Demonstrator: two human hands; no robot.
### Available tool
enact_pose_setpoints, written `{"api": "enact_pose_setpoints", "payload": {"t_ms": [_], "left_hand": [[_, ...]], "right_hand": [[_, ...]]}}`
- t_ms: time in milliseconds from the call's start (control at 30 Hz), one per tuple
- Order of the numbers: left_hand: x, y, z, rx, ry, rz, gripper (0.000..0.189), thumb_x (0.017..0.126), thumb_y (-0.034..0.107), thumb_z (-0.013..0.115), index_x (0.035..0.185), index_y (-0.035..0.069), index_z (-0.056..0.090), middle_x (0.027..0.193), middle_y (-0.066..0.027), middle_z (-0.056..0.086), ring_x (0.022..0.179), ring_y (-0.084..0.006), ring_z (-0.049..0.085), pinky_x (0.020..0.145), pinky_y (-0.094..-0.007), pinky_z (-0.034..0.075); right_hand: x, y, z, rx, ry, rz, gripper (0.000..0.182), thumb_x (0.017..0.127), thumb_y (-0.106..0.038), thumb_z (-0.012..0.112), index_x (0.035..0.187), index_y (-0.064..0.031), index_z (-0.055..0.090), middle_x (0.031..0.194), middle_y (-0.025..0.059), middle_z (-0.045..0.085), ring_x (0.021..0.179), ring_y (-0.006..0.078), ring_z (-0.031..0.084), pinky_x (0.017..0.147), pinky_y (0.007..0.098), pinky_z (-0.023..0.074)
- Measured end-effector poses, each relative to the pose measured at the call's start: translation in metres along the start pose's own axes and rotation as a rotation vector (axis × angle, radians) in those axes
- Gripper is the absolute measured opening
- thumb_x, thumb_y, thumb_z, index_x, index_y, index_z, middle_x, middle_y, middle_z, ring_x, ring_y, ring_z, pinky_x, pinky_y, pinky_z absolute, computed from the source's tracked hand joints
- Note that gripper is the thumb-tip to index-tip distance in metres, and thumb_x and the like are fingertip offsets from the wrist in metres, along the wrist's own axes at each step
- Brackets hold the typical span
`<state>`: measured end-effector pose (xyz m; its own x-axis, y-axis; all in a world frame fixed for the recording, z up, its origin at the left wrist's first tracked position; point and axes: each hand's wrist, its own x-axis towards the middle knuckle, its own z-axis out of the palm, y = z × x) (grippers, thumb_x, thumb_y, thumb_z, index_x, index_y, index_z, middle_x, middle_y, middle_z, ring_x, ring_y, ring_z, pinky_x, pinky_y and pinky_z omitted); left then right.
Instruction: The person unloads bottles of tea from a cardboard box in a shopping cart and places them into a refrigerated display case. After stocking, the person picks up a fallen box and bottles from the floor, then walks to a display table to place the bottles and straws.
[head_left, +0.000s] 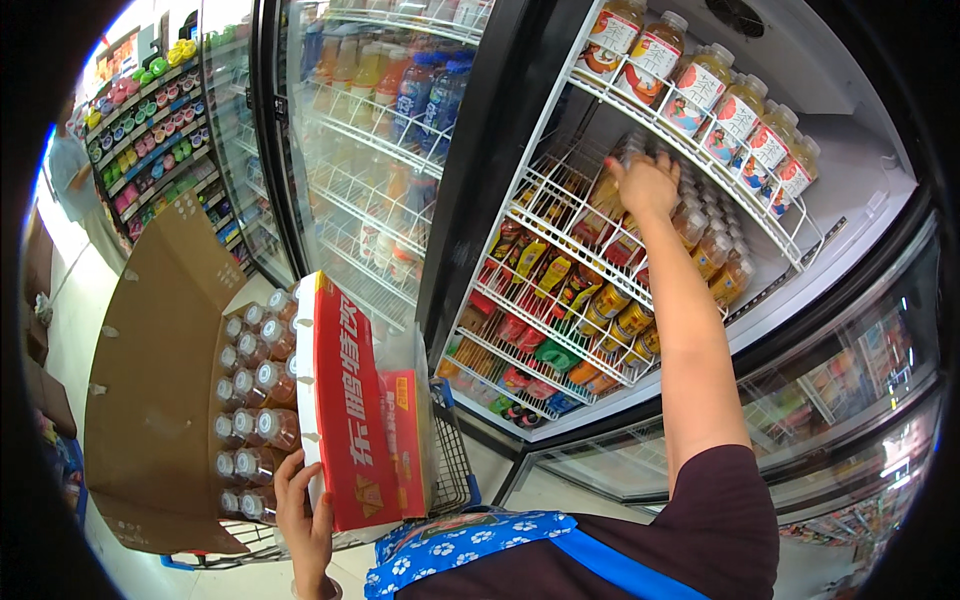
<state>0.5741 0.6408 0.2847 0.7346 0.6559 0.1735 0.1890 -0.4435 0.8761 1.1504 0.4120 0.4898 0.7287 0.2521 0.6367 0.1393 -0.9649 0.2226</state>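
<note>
My right hand (646, 184) reaches onto a wire shelf (559, 199) inside a drinks cooler, its fingers spread over the clear caps of bottles; whether it grips one is hidden by motion blur. Rows of capped bottles (712, 251) of amber drink stand to its right. My left hand (304, 499) rests its fingers on the lower edge of a red carton flap (349, 420). Beside that flap, an open cardboard box (161, 390) holds several rows of clear-capped plastic bottles (259, 424) with reddish-brown drink. The box sits on a shopping cart (450, 457).
Labelled bottles (701, 94) fill the upper wire shelf. Cans (606, 306) and packaged drinks stand on lower shelves. The cooler's glass door (600, 457) hangs open at the lower right. Closed glass-fronted coolers stand left. A person (75, 176) is at the far left by stocked shelves (154, 142).
</note>
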Motion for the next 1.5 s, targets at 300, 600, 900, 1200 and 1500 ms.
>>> {"api": "enact_pose_setpoints", "payload": {"t_ms": [300,600,900,1200,1500], "left_hand": [[0.016,-0.013,-0.067,0.559,0.316,0.03,0.036,0.085,0.011,0.073,0.119,0.002,0.064,0.124,-0.0151,0.062,0.113,-0.0376,0.058,0.095,-0.0431,0.049],[0.027,-0.058,-0.063,0.781,-0.044,-0.32,0.069,0.075,0.031,0.083,0.123,-0.005,0.048,0.092,-0.0261,0.067,0.085,-0.0444,0.067,0.07,-0.0517,0.054],[-0.028,-0.056,-0.043,0.525,0.311,-0.166,0.065,0.078,0.035,0.081,0.129,0.004,0.054,0.111,-0.0206,0.06,0.101,-0.0413,0.061,0.084,-0.0468,0.051],[-0.027,-0.059,-0.039,0.501,0.252,0.171,0.039,0.082,0.034,0.078,0.104,0.008,0.06,0.088,-0.0106,0.06,0.085,-0.0337,0.061,0.074,-0.043,0.051],[-0.003,-0.002,-0.055,0.531,0.539,0.223,0.023,0.08,0.019,0.075,0.096,0.009,0.063,0.086,-0.0074,0.064,0.079,-0.0286,0.063,0.066,-0.0392,0.051]], "right_hand": [[-0.117,0.007,-0.005,0.178,0.53,-0.471,0.041,0.102,-0.039,0.053,0.126,-0.0077,0.064,0.117,0.0134,0.067,0.112,0.0345,0.059,0.099,0.0495,0.0407],[-0.354,-0.093,0.023,1.128,-0.382,-0.562,0.016,0.082,-0.009,0.072,0.096,-0.0024,0.072,0.101,0.0148,0.07,0.111,0.0369,0.059,0.099,0.0469,0.046],[-0.355,-0.12,-0.012,1.13,-0.45,-0.601,0.016,0.08,-0.002,0.071,0.096,-0.0005,0.072,0.098,0.0166,0.069,0.102,0.0356,0.063,0.092,0.0449,0.0493],[-0.33,-0.176,-0.073,1.477,-0.4,-0.723,0.018,0.08,-0.003,0.072,0.099,-0.0013,0.072,0.098,0.0162,0.07,0.101,0.0351,0.063,0.091,0.0445,0.0504],[-0.354,-0.271,-0.16,1.527,-0.466,-1.411,0.059,0.079,-0.026,0.082,0.128,-0.0006,0.062,0.123,0.0188,0.065,0.112,0.0378,0.063,0.096,0.0445,0.051]]}}
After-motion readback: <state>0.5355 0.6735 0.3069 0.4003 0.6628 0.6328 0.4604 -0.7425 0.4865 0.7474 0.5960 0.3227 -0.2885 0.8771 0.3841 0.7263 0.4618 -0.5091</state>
